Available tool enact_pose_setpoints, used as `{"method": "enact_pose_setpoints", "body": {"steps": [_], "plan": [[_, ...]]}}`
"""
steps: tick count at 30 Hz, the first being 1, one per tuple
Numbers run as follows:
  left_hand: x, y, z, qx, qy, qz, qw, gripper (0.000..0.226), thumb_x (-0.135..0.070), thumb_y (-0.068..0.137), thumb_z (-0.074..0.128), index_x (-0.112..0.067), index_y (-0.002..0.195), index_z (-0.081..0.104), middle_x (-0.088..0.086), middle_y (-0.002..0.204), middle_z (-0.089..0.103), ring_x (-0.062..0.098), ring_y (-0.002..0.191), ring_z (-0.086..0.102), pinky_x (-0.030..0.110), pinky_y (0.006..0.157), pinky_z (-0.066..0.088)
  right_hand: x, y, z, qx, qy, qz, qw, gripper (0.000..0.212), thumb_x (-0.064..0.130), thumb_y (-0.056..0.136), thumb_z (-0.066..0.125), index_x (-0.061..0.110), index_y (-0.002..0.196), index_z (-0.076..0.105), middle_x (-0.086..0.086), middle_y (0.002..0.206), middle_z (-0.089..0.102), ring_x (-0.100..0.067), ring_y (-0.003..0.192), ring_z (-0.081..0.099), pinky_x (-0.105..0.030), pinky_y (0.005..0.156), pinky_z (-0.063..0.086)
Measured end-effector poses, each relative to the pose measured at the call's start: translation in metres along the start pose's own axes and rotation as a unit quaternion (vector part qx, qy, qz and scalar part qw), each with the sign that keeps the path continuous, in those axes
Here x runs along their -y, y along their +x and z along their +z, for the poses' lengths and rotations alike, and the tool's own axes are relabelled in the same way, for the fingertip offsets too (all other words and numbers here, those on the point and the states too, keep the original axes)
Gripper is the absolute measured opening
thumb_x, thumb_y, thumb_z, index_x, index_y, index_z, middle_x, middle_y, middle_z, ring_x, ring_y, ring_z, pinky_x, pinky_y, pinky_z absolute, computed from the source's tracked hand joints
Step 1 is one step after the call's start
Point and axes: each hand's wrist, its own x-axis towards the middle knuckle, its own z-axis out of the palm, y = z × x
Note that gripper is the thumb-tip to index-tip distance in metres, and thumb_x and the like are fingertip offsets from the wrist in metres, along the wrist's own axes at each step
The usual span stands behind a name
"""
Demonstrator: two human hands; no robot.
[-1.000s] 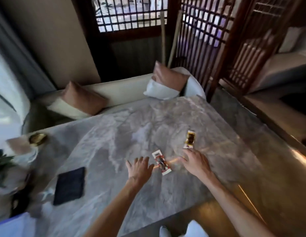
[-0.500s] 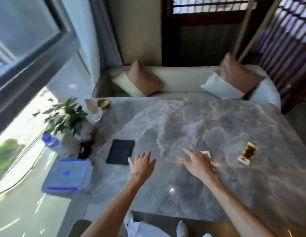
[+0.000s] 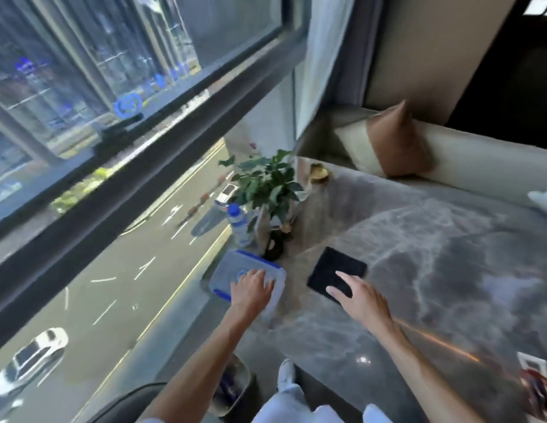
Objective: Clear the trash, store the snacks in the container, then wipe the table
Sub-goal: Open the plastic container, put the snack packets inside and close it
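Left hand (image 3: 250, 290): we lay it palm down on the container's lid, fingers spread and gripping nothing.
Right hand (image 3: 356, 297): we hold it open and empty, fingers stretched over the near corner of the cloth; contact we cannot tell.
Container (image 3: 226, 271): clear box with a blue-clipped lid, shut, at the table's window edge, just left of the cloth.
Cloth (image 3: 334, 270): dark square lying flat on the table.
Table (image 3: 434, 254): grey marble top.
Snack (image 3: 537, 383): a red-and-white packet at the far right edge, blurred, well apart from our hands.
Bottle (image 3: 237, 224): blue-capped, upright behind the container.
Plant (image 3: 267, 184): leafy, just beside the bottle.
Bin (image 3: 232, 386): on the floor below the table edge, between our left arm and legs.
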Motion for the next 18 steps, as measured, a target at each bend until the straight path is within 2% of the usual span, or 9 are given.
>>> {"method": "enact_pose_setpoints", "body": {"steps": [4, 8, 15, 18], "plan": [[0.06, 0.03, -0.016, 0.002, -0.062, -0.062, 0.996, 0.047, -0.046, 0.096, 0.042, -0.017, 0.13, 0.057, 0.009, 0.133, 0.062, 0.028, 0.124, 0.057, 0.038, 0.101, 0.045, 0.046, 0.035, 0.039, 0.061, 0.019, 0.008, 0.998, 0.068, 0.064, 0.089, 0.046, 0.03, 0.148, 0.036, 0.001, 0.146, 0.05, -0.022, 0.133, 0.048, -0.037, 0.102, 0.044], [0.105, 0.05, -0.021, -0.011, -0.135, -0.12, 0.983, 0.04, -0.037, 0.096, 0.045, -0.011, 0.125, 0.057, 0.015, 0.13, 0.062, 0.032, 0.12, 0.058, 0.038, 0.096, 0.045, 0.077, 0.062, 0.074, 0.11, 0.069, 0.045, 0.991, 0.07, 0.061, 0.091, 0.046, 0.025, 0.149, 0.035, -0.001, 0.149, 0.047, -0.022, 0.135, 0.046, -0.036, 0.105, 0.041], [0.13, 0.073, -0.016, 0.068, -0.216, -0.191, 0.955, 0.045, -0.027, 0.096, 0.047, -0.002, 0.134, 0.049, 0.02, 0.14, 0.053, 0.035, 0.127, 0.051, 0.038, 0.103, 0.041, 0.108, 0.089, 0.105, 0.171, 0.118, 0.101, 0.973, 0.075, 0.056, 0.092, 0.047, 0.02, 0.154, 0.023, -0.005, 0.155, 0.038, -0.024, 0.14, 0.041, -0.036, 0.112, 0.037], [0.131, 0.078, -0.011, 0.087, -0.293, -0.223, 0.926, 0.041, -0.018, 0.094, 0.051, 0.002, 0.131, 0.052, 0.023, 0.133, 0.056, 0.037, 0.117, 0.057, 0.041, 0.096, 0.049, 0.114, 0.094, 0.112, 0.186, 0.184, 0.109, 0.959, 0.075, 0.05, 0.092, 0.053, 0.019, 0.154, 0.023, -0.003, 0.154, 0.04, -0.021, 0.139, 0.043, -0.039, 0.115, 0.036]]}}
